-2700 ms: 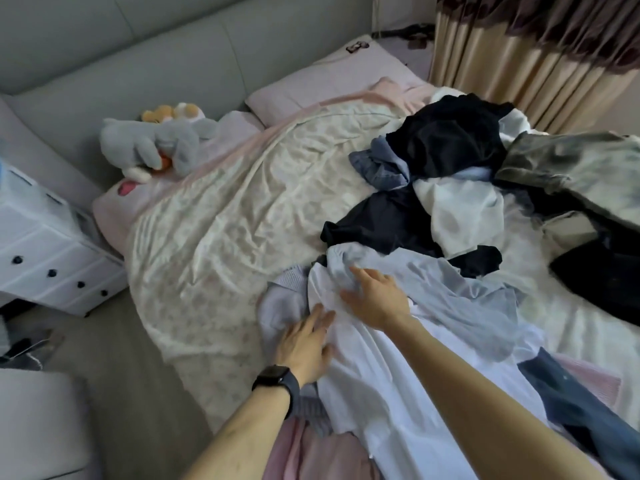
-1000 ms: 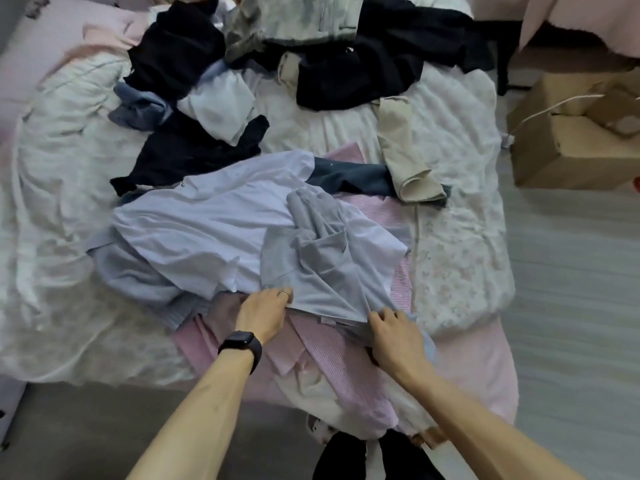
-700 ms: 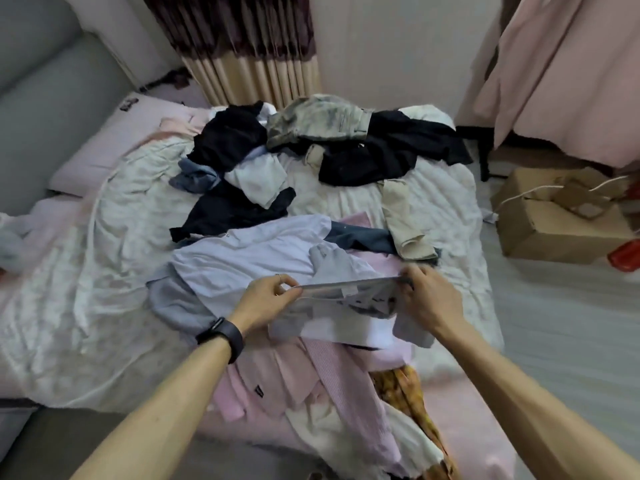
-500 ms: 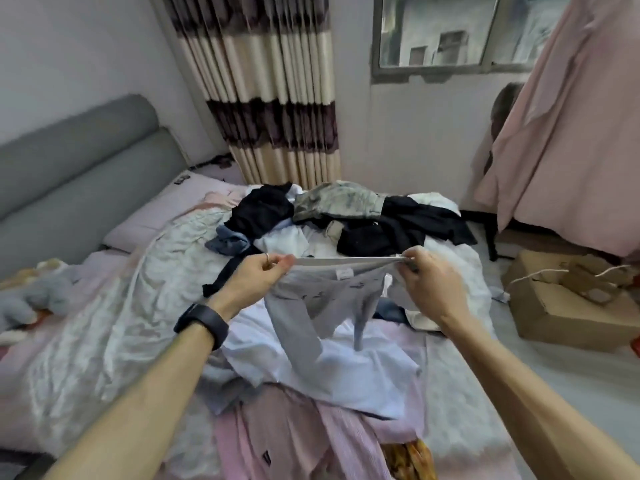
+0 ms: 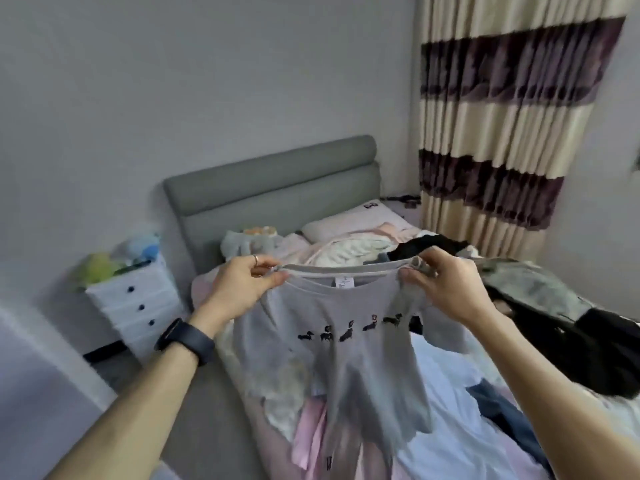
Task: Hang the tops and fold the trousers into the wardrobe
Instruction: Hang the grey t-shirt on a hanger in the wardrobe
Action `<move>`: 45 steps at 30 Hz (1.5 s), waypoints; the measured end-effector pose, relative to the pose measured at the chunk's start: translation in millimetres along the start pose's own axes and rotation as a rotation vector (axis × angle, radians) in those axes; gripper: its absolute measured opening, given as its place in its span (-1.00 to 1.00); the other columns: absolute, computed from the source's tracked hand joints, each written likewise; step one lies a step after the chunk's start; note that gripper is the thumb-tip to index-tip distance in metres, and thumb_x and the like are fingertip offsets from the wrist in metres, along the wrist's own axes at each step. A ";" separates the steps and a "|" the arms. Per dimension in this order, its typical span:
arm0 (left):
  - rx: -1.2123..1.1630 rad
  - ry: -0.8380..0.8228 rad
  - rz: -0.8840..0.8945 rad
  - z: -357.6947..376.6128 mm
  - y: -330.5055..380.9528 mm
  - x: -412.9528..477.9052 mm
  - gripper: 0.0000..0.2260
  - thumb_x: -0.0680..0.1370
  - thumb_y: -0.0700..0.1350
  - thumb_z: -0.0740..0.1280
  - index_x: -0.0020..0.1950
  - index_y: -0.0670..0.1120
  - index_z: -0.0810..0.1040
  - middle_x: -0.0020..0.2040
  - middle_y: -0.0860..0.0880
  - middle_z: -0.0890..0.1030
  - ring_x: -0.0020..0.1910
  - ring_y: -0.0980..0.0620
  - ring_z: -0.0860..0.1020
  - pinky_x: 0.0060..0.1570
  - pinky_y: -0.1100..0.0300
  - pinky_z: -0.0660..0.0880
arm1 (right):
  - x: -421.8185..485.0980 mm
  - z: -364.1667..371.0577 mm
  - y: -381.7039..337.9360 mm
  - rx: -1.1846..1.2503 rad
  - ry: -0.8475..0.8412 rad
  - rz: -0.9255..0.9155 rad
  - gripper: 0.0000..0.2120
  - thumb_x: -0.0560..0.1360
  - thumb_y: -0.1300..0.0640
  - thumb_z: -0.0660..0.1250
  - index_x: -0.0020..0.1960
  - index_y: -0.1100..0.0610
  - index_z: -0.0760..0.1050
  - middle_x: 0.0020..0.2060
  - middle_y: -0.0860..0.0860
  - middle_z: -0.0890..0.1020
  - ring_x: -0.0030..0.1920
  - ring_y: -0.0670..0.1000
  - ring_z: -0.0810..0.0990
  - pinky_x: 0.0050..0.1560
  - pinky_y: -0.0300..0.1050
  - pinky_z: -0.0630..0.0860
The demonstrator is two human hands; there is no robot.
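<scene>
The left hand (image 5: 242, 289) and right hand (image 5: 446, 289) each pinch the neck of a soft grey T-shirt (image 5: 346, 344) with little dark animals, maybe dogs, beside a pile of dark clothes (image 5: 588, 341) at 3 o'clock.

Beyond the left hand (image 5: 242, 289): grey padded headboard (image 5: 277, 181), two horizontal rolls, against a plain grey wall (image 5: 173, 81).
Left of the left hand: white drawer unit (image 5: 138, 303), three black knobs visible; green soft toy (image 5: 98, 268) and blue soft toy (image 5: 143, 245) on top.
Just above the left hand: grey plush toy (image 5: 242, 242) by the headboard.
Between the hands, farther back: pale pink pillow (image 5: 349, 221).
Above the right hand (image 5: 446, 285): curtain (image 5: 502, 133), cream and dark purple bands.
</scene>
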State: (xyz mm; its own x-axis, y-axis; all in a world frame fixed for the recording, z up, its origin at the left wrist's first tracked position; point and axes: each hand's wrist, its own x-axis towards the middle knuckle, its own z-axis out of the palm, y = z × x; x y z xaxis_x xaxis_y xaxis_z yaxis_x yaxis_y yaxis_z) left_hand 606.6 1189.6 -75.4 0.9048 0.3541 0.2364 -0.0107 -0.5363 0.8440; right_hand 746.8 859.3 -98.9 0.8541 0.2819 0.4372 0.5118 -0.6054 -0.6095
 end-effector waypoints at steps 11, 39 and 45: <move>0.160 0.344 -0.514 -118.8 -64.7 -275.3 -0.80 0.41 -0.14 0.59 -0.04 0.08 0.70 -0.27 0.22 0.69 -0.24 0.36 0.59 -0.16 0.51 0.43 | -84.3 157.3 -122.7 0.360 -0.582 -0.317 -0.79 0.45 -0.03 0.53 -0.27 -0.12 0.53 -0.38 -0.13 0.60 -0.26 -0.19 0.56 -0.26 -0.41 0.37; 0.255 1.494 -1.107 -215.4 -71.7 -675.5 -0.95 0.48 0.00 0.53 -0.13 0.06 0.71 -0.17 0.05 0.70 -0.16 0.14 0.62 -0.09 0.32 0.51 | -390.4 371.2 -519.1 0.414 -1.402 -1.220 -0.84 0.54 0.09 0.40 0.10 -0.04 0.67 0.02 -0.06 0.72 0.08 0.06 0.65 0.02 -0.21 0.45; 0.478 1.597 -1.414 -163.0 -50.5 -676.8 -0.87 0.52 0.16 0.43 -0.08 0.13 0.66 -0.15 0.16 0.68 -0.14 0.23 0.60 -0.14 0.38 0.48 | -449.6 385.7 -549.7 0.503 -1.672 -1.468 -0.96 0.52 -0.01 0.45 -0.06 -0.16 0.65 -0.11 -0.18 0.71 -0.09 -0.14 0.65 0.09 -0.15 0.56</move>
State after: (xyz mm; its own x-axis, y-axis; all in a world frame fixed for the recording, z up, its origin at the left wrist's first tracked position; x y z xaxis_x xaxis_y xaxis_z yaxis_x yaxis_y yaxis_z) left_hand -74.7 1102.0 -199.5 -0.7999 0.5986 0.0432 0.4621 0.5684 0.6807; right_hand 117.3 1352.4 -215.4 -0.8450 0.5347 -0.0022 0.3967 0.6241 -0.6731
